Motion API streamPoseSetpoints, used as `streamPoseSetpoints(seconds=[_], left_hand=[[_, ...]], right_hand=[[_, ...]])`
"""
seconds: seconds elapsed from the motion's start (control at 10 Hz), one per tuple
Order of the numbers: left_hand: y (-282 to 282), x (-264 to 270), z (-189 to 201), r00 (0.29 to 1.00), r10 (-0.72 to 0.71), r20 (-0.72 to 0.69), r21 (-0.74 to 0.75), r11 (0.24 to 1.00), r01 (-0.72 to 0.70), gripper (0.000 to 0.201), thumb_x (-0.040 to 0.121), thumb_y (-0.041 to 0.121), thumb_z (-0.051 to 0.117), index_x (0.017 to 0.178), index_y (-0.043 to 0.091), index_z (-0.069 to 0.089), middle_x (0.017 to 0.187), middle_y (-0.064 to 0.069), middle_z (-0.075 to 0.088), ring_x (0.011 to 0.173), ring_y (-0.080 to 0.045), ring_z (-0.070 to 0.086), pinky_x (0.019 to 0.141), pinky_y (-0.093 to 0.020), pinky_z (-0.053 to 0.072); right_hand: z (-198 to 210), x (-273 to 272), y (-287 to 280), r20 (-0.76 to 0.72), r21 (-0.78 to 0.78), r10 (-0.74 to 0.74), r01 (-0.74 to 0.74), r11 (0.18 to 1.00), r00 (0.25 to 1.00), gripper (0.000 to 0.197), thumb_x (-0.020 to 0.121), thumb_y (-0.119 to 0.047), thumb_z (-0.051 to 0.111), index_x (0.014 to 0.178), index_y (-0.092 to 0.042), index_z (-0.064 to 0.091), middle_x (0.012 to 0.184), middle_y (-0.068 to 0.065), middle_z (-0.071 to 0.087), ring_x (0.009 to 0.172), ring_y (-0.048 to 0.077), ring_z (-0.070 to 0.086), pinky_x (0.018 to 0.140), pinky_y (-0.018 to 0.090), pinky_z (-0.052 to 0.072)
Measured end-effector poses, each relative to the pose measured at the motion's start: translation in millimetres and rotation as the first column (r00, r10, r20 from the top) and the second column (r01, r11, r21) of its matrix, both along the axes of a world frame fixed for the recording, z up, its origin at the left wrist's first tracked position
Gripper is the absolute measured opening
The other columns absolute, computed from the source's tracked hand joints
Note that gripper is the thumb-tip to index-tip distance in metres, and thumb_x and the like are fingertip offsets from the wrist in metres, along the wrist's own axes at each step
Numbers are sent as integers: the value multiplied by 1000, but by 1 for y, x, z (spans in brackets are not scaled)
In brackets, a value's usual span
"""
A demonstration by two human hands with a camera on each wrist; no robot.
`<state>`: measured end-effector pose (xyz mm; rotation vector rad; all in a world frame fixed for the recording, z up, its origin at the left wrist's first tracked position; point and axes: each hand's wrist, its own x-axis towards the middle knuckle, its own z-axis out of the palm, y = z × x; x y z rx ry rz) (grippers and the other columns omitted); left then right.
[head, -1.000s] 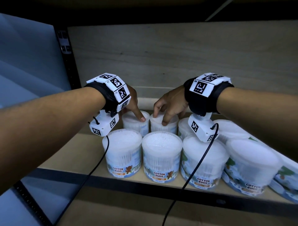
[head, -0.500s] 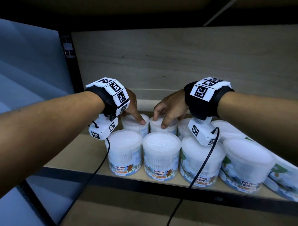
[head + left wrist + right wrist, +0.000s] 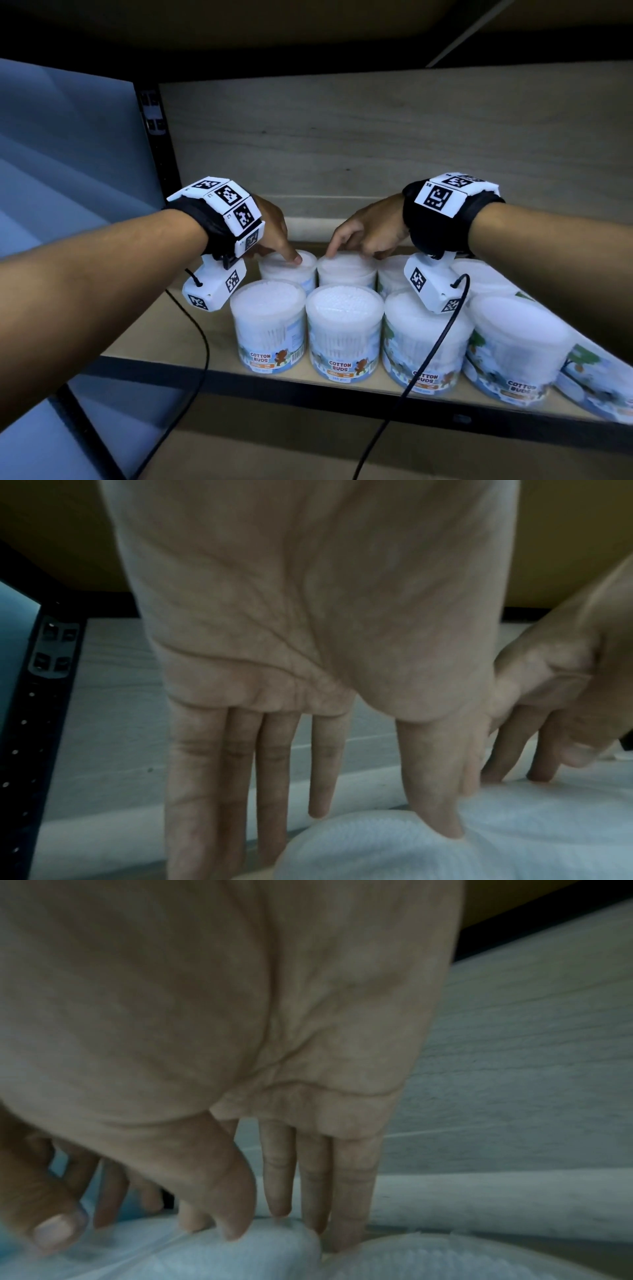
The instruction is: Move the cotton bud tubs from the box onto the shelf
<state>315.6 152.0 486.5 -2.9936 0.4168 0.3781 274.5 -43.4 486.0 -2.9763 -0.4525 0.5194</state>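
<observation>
Several clear tubs of cotton buds stand in two rows on the shelf board (image 3: 154, 329). My left hand (image 3: 277, 240) is over the back left tub (image 3: 291, 272). Its thumb (image 3: 441, 818) touches that tub's lid (image 3: 377, 853), and its straight fingers (image 3: 270, 777) hang down behind the tub. My right hand (image 3: 363, 236) is over the back middle tub (image 3: 346, 272). There the thumb (image 3: 232, 1213) rests on the lid (image 3: 240, 1259), with straight fingers (image 3: 349, 1191) behind the far rim. Neither hand is curled round a tub. No box shows in any view.
The front row of tubs (image 3: 344, 332) stands close to the black front rail (image 3: 239, 377). A black upright post (image 3: 154, 137) bounds the shelf on the left and a pale back panel (image 3: 376, 144) closes it behind. Bare board lies left of the tubs. Wrist cables (image 3: 431, 353) drape over the front tubs.
Both hands stay on the same two back-row tubs. The right fingers have slid further back over the lid. The view has shifted slightly.
</observation>
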Motion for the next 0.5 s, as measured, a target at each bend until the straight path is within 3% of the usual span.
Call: streamPoseSetpoints(seconds=[0.1, 0.2, 0.3, 0.4, 0.5], left_hand=[[9, -5, -2, 1000, -6, 2, -6, 1000, 6, 59, 78, 62, 68, 114, 14, 70, 111, -8, 71, 88, -25, 71, 63, -23, 52], [18, -12, -5, 1000, -26, -14, -63, 998, 25, 52, 80, 58, 69, 117, 22, 69, 104, 0, 67, 94, -23, 69, 61, -24, 51], [22, -24, -6, 998, -66, -9, -18, 998, 66, 51, 83, 58, 65, 123, 25, 66, 107, 4, 65, 94, -17, 65, 63, -22, 49], [37, -40, -6, 976, -187, 108, -16, 982, 190, 49, 86, 60, 59, 125, 30, 63, 126, 8, 62, 108, -13, 58, 89, -28, 49], [60, -67, -27, 799, -347, 491, -167, 863, 477, 43, 87, 57, 56, 124, 36, 62, 122, 13, 62, 114, -7, 58, 100, -28, 44]], right_hand=[[-5, 0, -8, 15, 86, -42, 40, 995, 999, 59, 79, -3, 54, 120, -44, 63, 128, -4, 63, 114, 20, 64, 94, 39, 58], [-9, 0, -14, 3, 184, -56, 55, 981, 998, 50, 86, -5, 56, 121, -40, 64, 120, -10, 70, 116, 13, 64, 98, 35, 55], [-5, -9, -18, 51, 180, -65, 54, 982, 997, 47, 90, -8, 58, 123, -41, 59, 119, -10, 70, 116, 15, 64, 102, 34, 51], [6, -24, -25, 128, 104, -36, 23, 994, 991, 51, 95, -2, 44, 132, -35, 55, 130, -6, 62, 120, 14, 59, 102, 29, 48], [15, -51, -42, 300, 131, 30, -73, 989, 953, 49, 96, 1, 44, 122, -38, 59, 126, -11, 63, 115, 6, 60, 99, 23, 48]])
